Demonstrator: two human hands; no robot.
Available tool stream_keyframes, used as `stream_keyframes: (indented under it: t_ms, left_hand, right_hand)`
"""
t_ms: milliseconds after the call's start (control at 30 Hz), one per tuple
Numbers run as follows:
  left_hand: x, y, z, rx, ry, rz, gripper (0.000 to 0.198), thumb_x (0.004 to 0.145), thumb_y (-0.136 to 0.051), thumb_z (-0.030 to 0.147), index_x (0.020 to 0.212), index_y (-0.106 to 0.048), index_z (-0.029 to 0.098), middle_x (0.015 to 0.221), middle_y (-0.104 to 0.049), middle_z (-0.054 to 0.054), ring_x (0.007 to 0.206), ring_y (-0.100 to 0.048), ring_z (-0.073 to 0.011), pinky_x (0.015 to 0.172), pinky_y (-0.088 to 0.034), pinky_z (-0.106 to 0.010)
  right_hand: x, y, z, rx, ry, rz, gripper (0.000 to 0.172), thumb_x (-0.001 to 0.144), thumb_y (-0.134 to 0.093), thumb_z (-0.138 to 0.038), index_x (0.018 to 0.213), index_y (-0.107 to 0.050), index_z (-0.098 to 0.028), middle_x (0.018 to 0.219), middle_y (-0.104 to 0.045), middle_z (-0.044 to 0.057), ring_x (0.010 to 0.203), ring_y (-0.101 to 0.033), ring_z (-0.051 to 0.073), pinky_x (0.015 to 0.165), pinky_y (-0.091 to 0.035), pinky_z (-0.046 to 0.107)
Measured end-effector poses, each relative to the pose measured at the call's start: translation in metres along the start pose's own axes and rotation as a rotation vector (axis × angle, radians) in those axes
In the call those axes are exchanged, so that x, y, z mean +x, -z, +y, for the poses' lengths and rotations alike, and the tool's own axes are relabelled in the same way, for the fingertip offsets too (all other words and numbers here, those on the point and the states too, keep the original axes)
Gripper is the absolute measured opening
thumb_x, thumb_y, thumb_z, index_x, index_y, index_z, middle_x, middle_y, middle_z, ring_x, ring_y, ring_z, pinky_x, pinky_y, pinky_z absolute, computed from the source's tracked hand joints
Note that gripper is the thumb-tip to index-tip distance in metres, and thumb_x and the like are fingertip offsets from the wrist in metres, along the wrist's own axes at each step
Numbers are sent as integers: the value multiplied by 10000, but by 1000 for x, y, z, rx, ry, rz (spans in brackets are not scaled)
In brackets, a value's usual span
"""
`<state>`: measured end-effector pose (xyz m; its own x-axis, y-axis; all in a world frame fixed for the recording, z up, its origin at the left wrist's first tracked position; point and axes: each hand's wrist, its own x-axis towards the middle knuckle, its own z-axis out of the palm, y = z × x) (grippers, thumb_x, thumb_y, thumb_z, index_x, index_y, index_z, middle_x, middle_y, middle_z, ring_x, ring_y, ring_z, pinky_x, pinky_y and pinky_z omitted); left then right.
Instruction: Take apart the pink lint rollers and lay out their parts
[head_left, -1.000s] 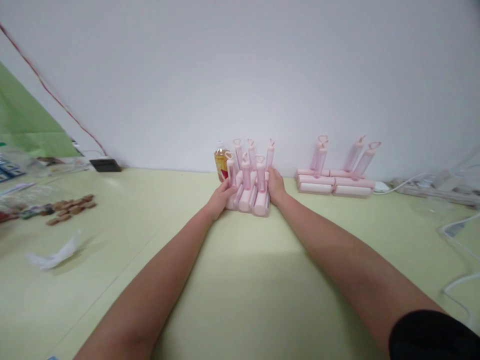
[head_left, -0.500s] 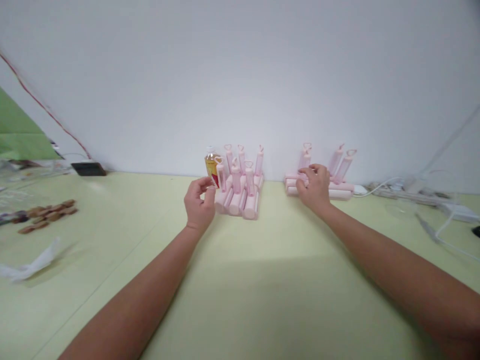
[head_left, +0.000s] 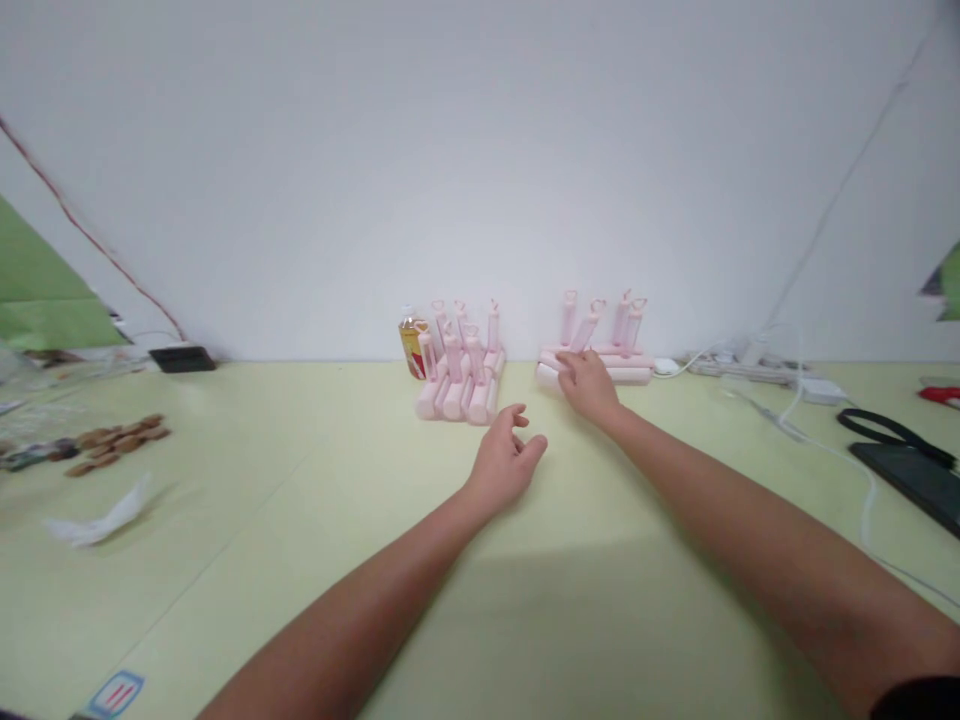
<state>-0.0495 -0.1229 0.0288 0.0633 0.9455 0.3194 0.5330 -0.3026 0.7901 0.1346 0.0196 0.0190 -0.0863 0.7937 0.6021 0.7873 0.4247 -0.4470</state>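
Ample tabletop [head_left: 300, 520] beside left hand [head_left: 504, 465]

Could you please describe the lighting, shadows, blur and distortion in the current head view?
Head view: soft, fairly even light on the wall; head view: a broad, faint shadow on the table between the forearms; head view: mild blur, softening the pink tubes and white scrap; head view: apparent wide-angle stretch, forearms widening toward the bottom edge.
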Motion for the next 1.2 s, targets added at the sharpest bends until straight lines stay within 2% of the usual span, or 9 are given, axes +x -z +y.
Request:
stream_keyframes:
  t_ms: [67,167,300,500,633,800,933,1033,1200]
  left_hand:
    - [1,-11,-5,-69,193,-47,681,846,-605,492,1391,-397,142,1262,-577,-180,752,-602,-155,669,-463,-303]
    - [3,-25,-4,-250,266,-137,847,804,-626,602,1452,-301,164,1331,-541,-211,870,-635,-206,643,-471,-291]
    - [-1,-41,12,-488,186,-272,732,806,-660,550,1360,-366,173,1097,-666,-145,881,-641,-201,671,-500,-283]
    - [-13,-55,31,-501,214,-233,513,816,-663,418,1214,-440,184,920,-656,-71,763,-654,-171,649,-529,-292]
    - [-13,-42,24,-302,178,-145,471,833,-609,434,1213,-473,190,906,-648,-61,727,-650,-173,593,-489,-266]
    - [-3,-5,3,228,-52,69,521,784,-655,451,1223,-555,188,1029,-662,-76,832,-617,-202,771,-476,-349]
    - [7,16,-12,375,-195,-58,497,771,-650,417,1203,-616,174,1096,-667,-82,887,-607,-222,835,-474,-366]
    - [9,19,-21,385,-262,-177,511,768,-651,387,1225,-623,161,1168,-648,-96,972,-600,-233,907,-469,-372]
    - [9,5,-33,422,-317,-136,502,824,-599,331,1292,-584,153,1259,-585,-125,1152,-547,-254,1048,-411,-408]
  right_hand:
    - [-20,13,-9,241,-10,30,405,857,-502,-274,1223,-644,-171,1109,-619,127,1020,-539,266,933,-411,398]
    - [-54,35,-24,626,-152,-11,415,861,-511,-351,1229,-625,-195,914,-630,53,807,-562,206,747,-469,339]
    - [-100,62,-37,867,-348,12,478,809,-587,-394,1234,-612,-178,867,-596,34,742,-544,170,664,-462,295]
    - [-139,86,-29,944,-443,105,545,774,-628,-398,1276,-552,-202,975,-612,59,778,-581,175,687,-492,313]
    - [-144,88,-7,858,-486,198,531,795,-593,-422,1282,-539,-219,1019,-595,69,826,-579,191,707,-501,326]
    - [-142,85,15,733,-397,150,537,833,-531,-415,1333,-492,-222,1045,-556,70,839,-556,196,721,-494,327]
    - [-145,82,15,745,-398,135,520,843,-504,-415,1321,-495,-211,932,-548,44,806,-543,194,734,-485,329]
    - [-148,82,11,776,-395,98,524,852,-491,-431,1327,-479,-212,886,-538,28,748,-528,181,668,-477,300]
    - [-152,83,2,854,-386,58,527,825,-553,-430,1307,-498,-226,850,-516,3,679,-500,155,597,-442,273]
